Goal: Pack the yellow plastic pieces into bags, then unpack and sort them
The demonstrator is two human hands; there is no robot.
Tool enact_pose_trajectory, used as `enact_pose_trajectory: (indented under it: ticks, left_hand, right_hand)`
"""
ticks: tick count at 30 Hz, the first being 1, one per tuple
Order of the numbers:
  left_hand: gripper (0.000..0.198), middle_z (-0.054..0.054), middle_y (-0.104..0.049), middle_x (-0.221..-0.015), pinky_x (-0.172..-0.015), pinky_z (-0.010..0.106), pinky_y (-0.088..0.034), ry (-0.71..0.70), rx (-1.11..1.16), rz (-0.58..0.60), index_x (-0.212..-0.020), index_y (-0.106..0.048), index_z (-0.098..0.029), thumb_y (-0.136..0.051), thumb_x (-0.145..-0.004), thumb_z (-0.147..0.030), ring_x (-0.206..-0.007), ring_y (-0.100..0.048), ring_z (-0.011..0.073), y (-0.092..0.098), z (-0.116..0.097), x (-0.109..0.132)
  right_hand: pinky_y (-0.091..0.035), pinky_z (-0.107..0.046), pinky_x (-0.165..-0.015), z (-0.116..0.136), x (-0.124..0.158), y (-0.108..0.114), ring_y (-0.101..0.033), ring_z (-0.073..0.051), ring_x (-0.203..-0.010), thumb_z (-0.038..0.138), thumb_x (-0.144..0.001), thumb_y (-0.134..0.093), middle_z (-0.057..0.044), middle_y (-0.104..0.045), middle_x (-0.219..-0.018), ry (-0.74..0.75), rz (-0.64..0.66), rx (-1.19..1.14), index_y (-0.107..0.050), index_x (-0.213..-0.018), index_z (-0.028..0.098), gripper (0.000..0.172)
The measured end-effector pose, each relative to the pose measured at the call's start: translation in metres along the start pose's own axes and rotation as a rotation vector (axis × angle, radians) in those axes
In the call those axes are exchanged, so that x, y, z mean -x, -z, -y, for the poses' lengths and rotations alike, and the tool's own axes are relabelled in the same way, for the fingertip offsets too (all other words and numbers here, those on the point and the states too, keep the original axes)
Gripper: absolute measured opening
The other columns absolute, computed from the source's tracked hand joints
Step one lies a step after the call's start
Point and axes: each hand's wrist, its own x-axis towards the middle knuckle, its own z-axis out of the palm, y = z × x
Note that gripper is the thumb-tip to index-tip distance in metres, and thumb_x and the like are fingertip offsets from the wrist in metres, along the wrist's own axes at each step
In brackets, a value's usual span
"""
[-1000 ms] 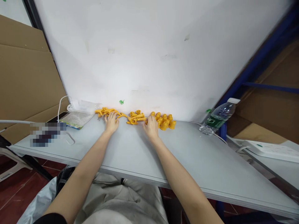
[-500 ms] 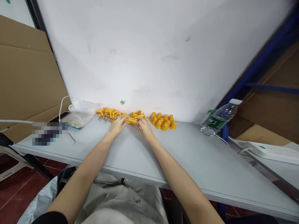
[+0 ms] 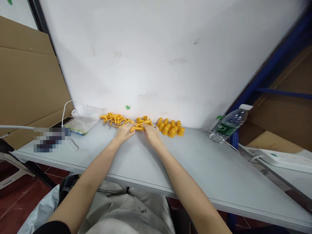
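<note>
My left hand (image 3: 124, 132) is closed on a yellow plastic piece (image 3: 132, 129), whose end sticks out past the thumb. Just to the right, my right hand (image 3: 152, 134) has its fingers closed at the end of a yellow plastic tube-like piece (image 3: 139, 128); part of that piece is hidden by the fingers. Behind both hands lie several flared yellow tubes (image 3: 138, 120). Branched yellow plastic pieces (image 3: 114, 117) are heaped left of my left hand, with small metal ball-like bits (image 3: 110, 125) along their front. Yellow cup-shaped pieces (image 3: 172, 132) stand in a group right of my right hand.
A white panel (image 3: 151, 58) rises behind the grey table (image 3: 136, 165). On the right, a plastic water bottle (image 3: 230, 123) leans by a blue post, near a white power strip (image 3: 285, 159). Clear plastic bags (image 3: 84, 123), a white cable and cardboard (image 3: 26, 81) are at left.
My left hand has drawn slightly toward me, and the yellow piece in it now points out by the thumb. My right hand's fingers have moved slightly and lie flatter over the yellow tube-like piece.
</note>
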Motion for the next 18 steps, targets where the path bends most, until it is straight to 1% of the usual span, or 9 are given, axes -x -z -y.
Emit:
enact_pose_trajectory:
  ticks: [4, 7, 11, 15, 18]
  left_hand:
    - [0.033, 0.006, -0.067, -0.112, -0.089, 0.031, -0.050, -0.023, 0.022, 0.019, -0.116, -0.065, -0.023, -0.056, -0.084, -0.025, -0.106, -0.062, 0.0218, -0.0004, 0.0003, 0.0004]
    - [0.033, 0.006, -0.068, -0.113, -0.092, 0.034, -0.050, -0.017, 0.044, 0.025, -0.114, -0.066, -0.024, -0.058, -0.082, -0.025, -0.108, -0.063, 0.0227, -0.0008, 0.0010, 0.0002]
    - [0.034, 0.005, -0.068, -0.118, -0.095, 0.034, -0.049, 0.017, 0.070, 0.044, -0.113, -0.066, -0.024, -0.061, -0.079, -0.025, -0.109, -0.063, 0.0228, -0.0017, 0.0022, -0.0003]
    - [0.034, 0.003, -0.069, -0.115, -0.091, 0.032, -0.050, 0.082, 0.124, 0.046, -0.108, -0.068, -0.025, -0.063, -0.075, -0.022, -0.103, -0.065, 0.0218, -0.0017, 0.0016, -0.0008]
    - [0.032, 0.002, -0.071, -0.107, -0.085, 0.031, -0.050, 0.109, 0.166, 0.054, -0.102, -0.069, -0.025, -0.064, -0.072, -0.021, -0.097, -0.066, 0.0217, -0.0002, 0.0002, -0.0018]
  right_hand:
    - [-0.028, -0.049, -0.100, 0.0011, -0.0005, 0.0015, -0.058, -0.028, -0.108, 0.017, -0.096, -0.033, -0.014, -0.069, -0.112, 0.014, 0.053, 0.029, -0.063, -0.110, 0.018, 0.033]
    - [-0.029, -0.048, -0.099, 0.0022, -0.0006, 0.0034, -0.058, -0.027, -0.104, 0.018, -0.095, -0.037, -0.014, -0.070, -0.106, 0.018, 0.029, 0.040, -0.064, -0.103, 0.019, 0.028]
    - [-0.027, -0.048, -0.099, 0.0038, -0.0005, 0.0050, -0.058, -0.027, -0.101, 0.018, -0.095, -0.038, -0.012, -0.070, -0.103, 0.028, 0.003, 0.056, -0.064, -0.100, 0.020, 0.026]
    - [-0.028, -0.048, -0.096, 0.0052, -0.0010, 0.0049, -0.057, -0.027, -0.100, 0.018, -0.095, -0.039, -0.011, -0.070, -0.101, 0.025, 0.013, 0.069, -0.064, -0.097, 0.021, 0.025]
    - [-0.029, -0.047, -0.094, 0.0056, -0.0020, 0.0046, -0.057, -0.027, -0.099, 0.017, -0.094, -0.041, -0.011, -0.070, -0.101, 0.021, 0.028, 0.066, -0.064, -0.097, 0.021, 0.023]
